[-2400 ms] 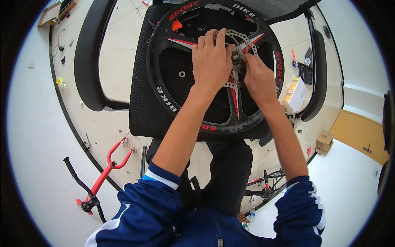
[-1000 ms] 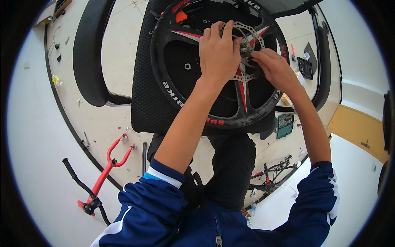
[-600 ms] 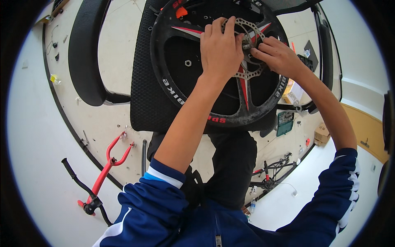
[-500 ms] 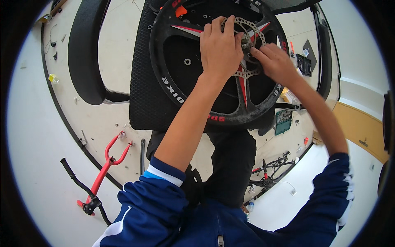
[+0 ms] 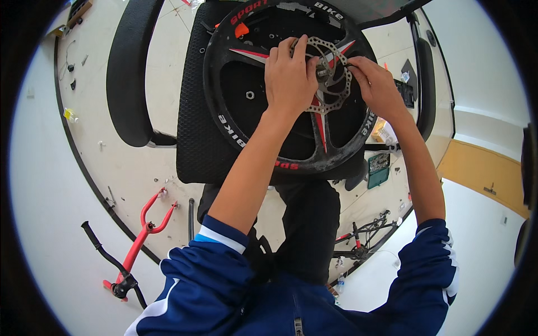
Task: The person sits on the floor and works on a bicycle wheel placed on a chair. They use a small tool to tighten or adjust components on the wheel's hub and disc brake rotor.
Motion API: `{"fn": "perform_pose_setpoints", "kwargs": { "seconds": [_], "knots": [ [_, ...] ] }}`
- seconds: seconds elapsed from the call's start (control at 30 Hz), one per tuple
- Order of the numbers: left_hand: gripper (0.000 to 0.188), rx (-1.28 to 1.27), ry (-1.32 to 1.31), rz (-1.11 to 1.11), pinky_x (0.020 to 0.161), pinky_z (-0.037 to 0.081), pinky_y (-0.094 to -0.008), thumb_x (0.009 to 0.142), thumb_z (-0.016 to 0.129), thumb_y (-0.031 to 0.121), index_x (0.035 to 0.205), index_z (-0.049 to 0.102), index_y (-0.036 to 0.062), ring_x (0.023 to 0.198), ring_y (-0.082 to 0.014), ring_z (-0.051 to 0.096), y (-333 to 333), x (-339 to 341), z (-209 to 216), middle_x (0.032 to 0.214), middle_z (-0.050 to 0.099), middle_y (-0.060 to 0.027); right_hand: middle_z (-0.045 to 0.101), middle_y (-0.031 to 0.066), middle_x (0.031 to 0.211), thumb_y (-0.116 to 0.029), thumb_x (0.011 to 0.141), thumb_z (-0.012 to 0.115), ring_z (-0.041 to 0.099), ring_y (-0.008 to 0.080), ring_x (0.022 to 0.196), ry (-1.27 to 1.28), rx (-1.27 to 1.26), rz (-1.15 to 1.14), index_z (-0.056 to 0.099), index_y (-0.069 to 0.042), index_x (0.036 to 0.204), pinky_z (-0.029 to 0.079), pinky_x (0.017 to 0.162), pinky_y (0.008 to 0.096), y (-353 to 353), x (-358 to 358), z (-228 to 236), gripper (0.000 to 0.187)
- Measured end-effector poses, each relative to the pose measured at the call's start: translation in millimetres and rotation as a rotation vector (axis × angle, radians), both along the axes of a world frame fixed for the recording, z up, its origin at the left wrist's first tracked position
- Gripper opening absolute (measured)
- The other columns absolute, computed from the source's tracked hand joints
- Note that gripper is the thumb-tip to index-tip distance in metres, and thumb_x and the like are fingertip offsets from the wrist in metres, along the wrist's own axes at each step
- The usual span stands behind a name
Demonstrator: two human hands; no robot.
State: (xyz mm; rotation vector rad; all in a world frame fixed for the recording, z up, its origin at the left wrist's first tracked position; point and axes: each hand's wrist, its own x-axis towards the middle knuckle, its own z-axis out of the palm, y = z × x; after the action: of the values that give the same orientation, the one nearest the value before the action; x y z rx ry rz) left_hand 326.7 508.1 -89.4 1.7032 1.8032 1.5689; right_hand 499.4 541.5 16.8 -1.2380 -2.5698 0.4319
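A black bicycle wheel point(image 5: 325, 160) with three spokes and red and white markings lies flat on the black chair seat point(image 5: 193, 112). Around its hub sits a perforated silver brake disc point(image 5: 332, 105). My left hand point(image 5: 288, 81) grips the disc at its left side, with the thumb near the hub axle point(image 5: 323, 73); its fingertips curl over the rim. At the opposite edge, my right hand point(image 5: 378, 87) pinches the disc between thumb and fingers. A loose hex nut point(image 5: 250, 95) rests on the seat, seen through a gap in the wheel.
Black armrests point(image 5: 130, 73) flank the seat. An orange piece point(image 5: 241, 30) and small hardware lie at the wheel's upper left. On the floor are a red fork with handlebar point(image 5: 131, 246), a dark bike frame point(image 5: 361, 241) and a green case point(image 5: 379, 171).
My right hand has gone from beside the hub axle out to the disc's right edge. My left hand stays on the disc's left side. The whole view has shifted slightly.
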Motion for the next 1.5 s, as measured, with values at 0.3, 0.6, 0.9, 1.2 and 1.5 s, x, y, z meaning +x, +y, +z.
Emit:
{"fn": "perform_pose_setpoints", "kwargs": {
  "seconds": [0.3,0.6,0.9,1.2,1.5],
  "knots": [
    [0.042,0.040,0.001,-0.002,0.086,0.049,-0.0418,0.089,0.069,0.018,0.128,0.062,0.0026,0.099,-0.0339,0.058,0,2,-4,0.119,0.060,-0.0155,0.064,0.0145,0.104,-0.005,0.092,0.060,0.062,0.0344,0.098,-0.291,0.017,0.231,0.062,-0.002,0.113,0.049,0.087,0.0412,17,15,-19,0.022],
    [0.041,0.053,0.019,0.009,0.085,0.049,-0.0422,0.089,0.068,0.017,0.127,0.062,0.0027,0.098,-0.0338,0.058,2,3,-4,0.118,0.060,-0.0159,0.064,0.0103,0.109,-0.001,0.088,0.062,0.060,0.0297,0.104,-0.314,0.105,0.283,0.063,-0.005,0.119,0.048,0.091,0.0388,23,21,-24,0.031],
    [0.042,0.044,0.035,0.011,0.087,0.047,-0.0416,0.086,0.070,0.015,0.125,0.062,-0.0006,0.099,-0.0311,0.058,2,4,-4,0.116,0.061,-0.0141,0.062,0.0054,0.109,-0.005,0.083,0.062,0.059,0.0250,0.109,-0.468,0.387,0.752,0.062,-0.010,0.117,0.046,0.099,0.0365,65,25,-18,0.034],
    [0.042,0.041,0.021,0.015,0.086,0.049,-0.0419,0.089,0.069,0.017,0.128,0.061,0.0036,0.100,-0.0335,0.059,2,5,-5,0.119,0.060,-0.0159,0.061,0.0058,0.104,-0.009,0.082,0.064,0.058,0.0234,0.109,-0.469,0.536,0.844,0.061,-0.009,0.109,0.045,0.101,0.0361,68,19,-16,0.028],
    [0.041,0.022,0.022,0.019,0.087,0.049,-0.0422,0.089,0.069,0.017,0.127,0.062,0.0035,0.100,-0.0339,0.059,3,6,-6,0.119,0.060,-0.0161,0.062,0.0058,0.103,-0.010,0.079,0.067,0.061,0.0216,0.105,-0.514,0.594,0.969,0.062,-0.007,0.111,0.051,0.093,0.0335,81,18,-15,0.033]
  ]
}}
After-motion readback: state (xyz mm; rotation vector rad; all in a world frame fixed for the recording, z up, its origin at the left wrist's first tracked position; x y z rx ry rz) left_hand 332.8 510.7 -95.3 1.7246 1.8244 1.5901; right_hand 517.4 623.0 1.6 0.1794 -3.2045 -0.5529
